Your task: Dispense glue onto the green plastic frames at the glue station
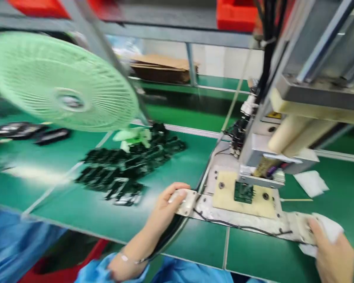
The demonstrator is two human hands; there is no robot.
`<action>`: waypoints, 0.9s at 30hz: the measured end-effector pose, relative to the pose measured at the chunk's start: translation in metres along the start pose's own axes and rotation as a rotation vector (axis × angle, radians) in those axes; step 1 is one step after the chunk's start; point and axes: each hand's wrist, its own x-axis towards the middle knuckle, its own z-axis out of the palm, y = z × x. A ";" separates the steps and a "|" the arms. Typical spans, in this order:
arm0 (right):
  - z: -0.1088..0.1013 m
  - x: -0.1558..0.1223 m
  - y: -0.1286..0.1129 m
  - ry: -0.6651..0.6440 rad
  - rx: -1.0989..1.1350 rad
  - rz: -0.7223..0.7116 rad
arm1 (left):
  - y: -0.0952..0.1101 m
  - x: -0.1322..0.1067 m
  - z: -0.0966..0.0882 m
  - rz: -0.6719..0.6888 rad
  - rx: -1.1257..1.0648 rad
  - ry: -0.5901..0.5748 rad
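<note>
My left hand (pixel 168 206) is wrapped round a small metal switch box (pixel 190 202) at the left end of a machine's base plate (pixel 215 214), thumb on top. At the plate's right end, my right hand (pixel 333 247) grips a second metal box (pixel 303 228), thumb over it; its other fingers are mostly hidden. White tissue (pixel 330 226) lies about that hand. Between my hands, a small dark green part (pixel 243 192) sits on a cream fixture plate (pixel 224 196), directly beneath the metal press head (pixel 262 181).
Left of the machine lie several dark parts (pixel 115 169) and a light green piece (pixel 134 137). A green fan guard (pixel 61 78) blocks the upper left. White paper (pixel 311 182) and a thin swab (pixel 296 199) are at right. A person's blue sleeve (pixel 14 243) shows lower left.
</note>
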 end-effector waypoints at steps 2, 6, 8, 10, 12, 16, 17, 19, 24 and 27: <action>-0.011 -0.009 -0.008 0.031 -0.028 0.082 | 0.001 0.001 -0.003 -0.039 -0.001 -0.007; -0.003 -0.009 -0.021 0.058 0.086 0.026 | 0.004 -0.001 0.000 -0.080 -0.023 0.051; -0.001 -0.009 -0.021 0.060 0.110 0.011 | 0.007 -0.002 0.004 -0.089 -0.048 0.083; -0.002 -0.011 -0.021 0.062 0.108 0.012 | 0.010 -0.003 0.007 -0.092 -0.069 0.096; -0.003 -0.013 -0.022 0.065 0.114 0.013 | 0.011 -0.003 0.008 -0.077 -0.071 0.104; -0.004 -0.015 -0.025 0.075 0.122 0.030 | 0.016 -0.007 0.008 0.021 0.055 0.131; -0.004 -0.015 -0.026 0.077 0.121 0.034 | 0.020 -0.009 0.010 0.104 0.118 0.173; -0.004 -0.015 -0.027 0.071 0.116 0.045 | 0.033 -0.014 0.016 0.303 0.243 0.265; -0.007 -0.016 -0.026 0.048 0.106 0.063 | 0.071 -0.008 0.049 0.410 0.441 -0.002; -0.008 -0.017 -0.027 0.040 0.112 0.066 | 0.075 0.017 0.076 0.334 0.455 -0.332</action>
